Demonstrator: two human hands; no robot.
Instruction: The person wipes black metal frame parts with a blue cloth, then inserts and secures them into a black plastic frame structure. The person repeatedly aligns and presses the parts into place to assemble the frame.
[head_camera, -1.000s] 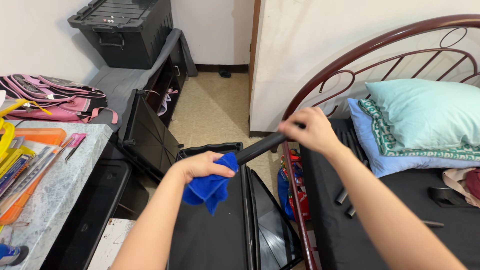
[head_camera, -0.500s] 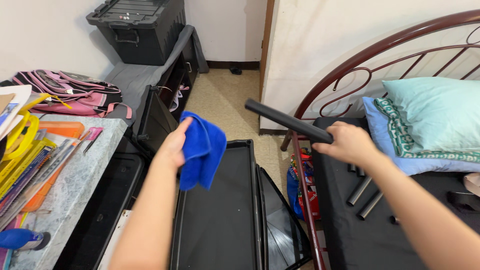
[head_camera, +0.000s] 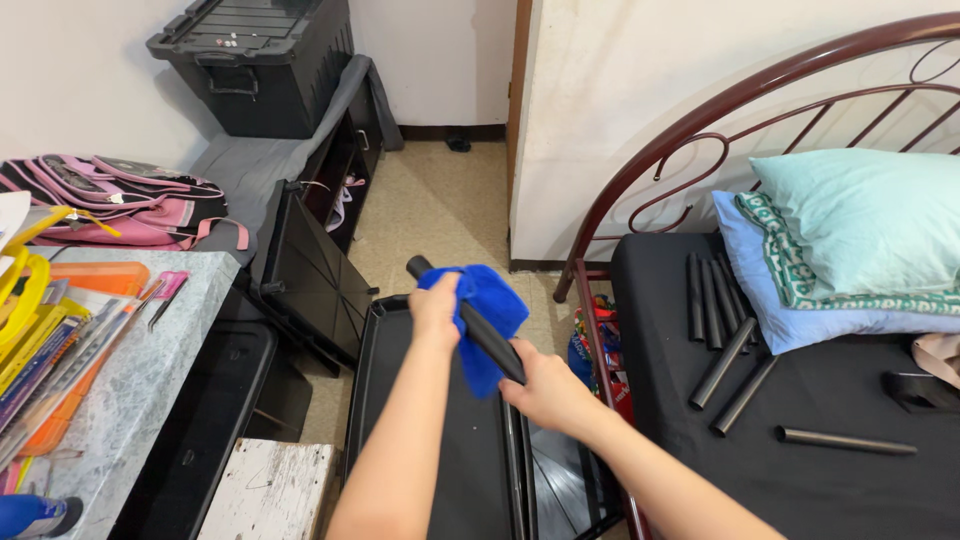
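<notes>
Black tube (head_camera: 478, 327) sits gripped at its near end by your right hand (head_camera: 545, 385), while your left hand (head_camera: 437, 308) presses a blue cloth (head_camera: 487, 310) around it.

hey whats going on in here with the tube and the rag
A person holds a black tube out in front of them. The right hand grips its near end, and the left hand presses a blue cloth around its far part. More black tubes lie loose on the dark bed at the right, beside the pillows.
</notes>
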